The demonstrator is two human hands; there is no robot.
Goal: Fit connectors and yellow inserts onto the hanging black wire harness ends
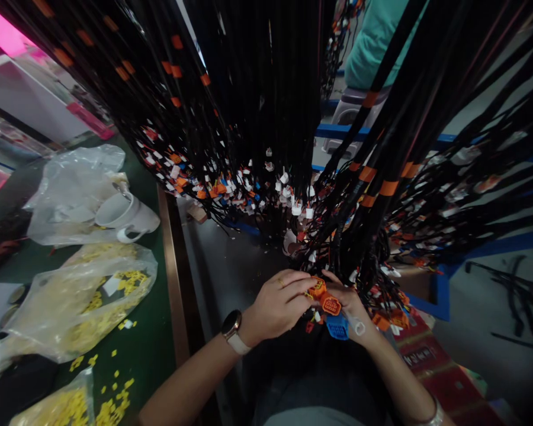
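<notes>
Black wire harnesses (266,118) with orange tape bands hang down in thick bundles in front of me, ending in white, orange and blue connectors. My left hand (278,305), with a watch on the wrist, pinches an orange connector (317,288). My right hand (353,307) holds a second orange connector (331,305) right against it. A blue connector (337,327) hangs just below the two hands. The wires behind them run up into the right bundle.
A green table (146,343) at the left carries plastic bags of small yellow parts (84,302), a clear bag (71,189) and a white mug (124,216). A person in a teal top (377,41) sits behind the harnesses. Blue frame bars (439,142) cross at the right.
</notes>
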